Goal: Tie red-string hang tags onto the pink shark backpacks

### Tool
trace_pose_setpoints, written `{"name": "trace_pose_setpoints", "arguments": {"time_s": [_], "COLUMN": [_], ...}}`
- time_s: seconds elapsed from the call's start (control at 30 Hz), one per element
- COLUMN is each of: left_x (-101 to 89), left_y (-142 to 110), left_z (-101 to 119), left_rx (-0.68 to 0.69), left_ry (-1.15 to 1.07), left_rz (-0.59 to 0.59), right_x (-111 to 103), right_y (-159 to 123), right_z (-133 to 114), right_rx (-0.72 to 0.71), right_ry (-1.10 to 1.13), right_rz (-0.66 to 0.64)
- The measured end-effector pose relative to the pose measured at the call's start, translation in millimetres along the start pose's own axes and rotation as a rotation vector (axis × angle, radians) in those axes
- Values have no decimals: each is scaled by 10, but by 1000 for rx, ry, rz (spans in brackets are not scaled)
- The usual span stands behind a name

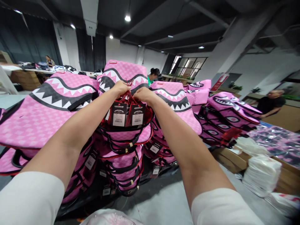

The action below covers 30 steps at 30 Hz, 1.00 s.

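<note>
Close together in front of me, both hands are over a stack of pink backpacks (pixel 126 70) printed with black and white shark teeth. My left hand (pixel 121 88) is closed on a bunch of red strings (pixel 128 93). Black hang tags (pixel 119 114) with white barcode labels dangle below these strings. Beside it, my right hand (pixel 142 94) has its fingers pinched at the right side of the same strings. The tags hang in front of the top backpack, above its black handles and gold buckles.
More pink backpacks (pixel 49 106) are piled to the left, and others (pixel 172 97) to the right. On the right floor are cardboard boxes (pixel 231 159) and stacked white plastic bags (pixel 262 173). One person (pixel 153 75) is behind the piles, another (pixel 270 104) at far right.
</note>
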State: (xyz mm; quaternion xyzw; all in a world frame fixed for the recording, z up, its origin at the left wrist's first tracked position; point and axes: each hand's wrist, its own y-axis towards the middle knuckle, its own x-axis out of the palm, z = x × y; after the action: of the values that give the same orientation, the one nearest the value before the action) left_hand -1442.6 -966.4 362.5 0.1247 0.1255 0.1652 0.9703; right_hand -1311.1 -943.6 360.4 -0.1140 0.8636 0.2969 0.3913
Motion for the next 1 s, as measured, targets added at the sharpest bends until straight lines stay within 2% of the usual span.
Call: {"name": "trace_pose_setpoints", "arguments": {"time_s": [0.1,0.2,0.33,0.47,0.6,0.8,1.0], "left_x": [-7,-12,-38,-69,-93,-172,-164], "left_y": [-60,-91,-51,-11,41,142,163], "left_z": [39,62,29,-16,-54,-135,-171], "left_rx": [-6,3,28,85,97,132,140], "left_ry": [0,0,41,98,66,89,103], "left_rz": [-8,-9,19,27,35,117,118], "right_x": [36,63,71,88,121,46,-134], "right_y": [58,142,205,239,319,391,85], "right_z": [45,97,131,146,184,182,3], "right_rx": [52,8,33,-52,-71,-175,-384], "right_ry": [40,46,19,74,19,-176,-624], "right_rz": [26,82,-55,-53,-113,30,213]}}
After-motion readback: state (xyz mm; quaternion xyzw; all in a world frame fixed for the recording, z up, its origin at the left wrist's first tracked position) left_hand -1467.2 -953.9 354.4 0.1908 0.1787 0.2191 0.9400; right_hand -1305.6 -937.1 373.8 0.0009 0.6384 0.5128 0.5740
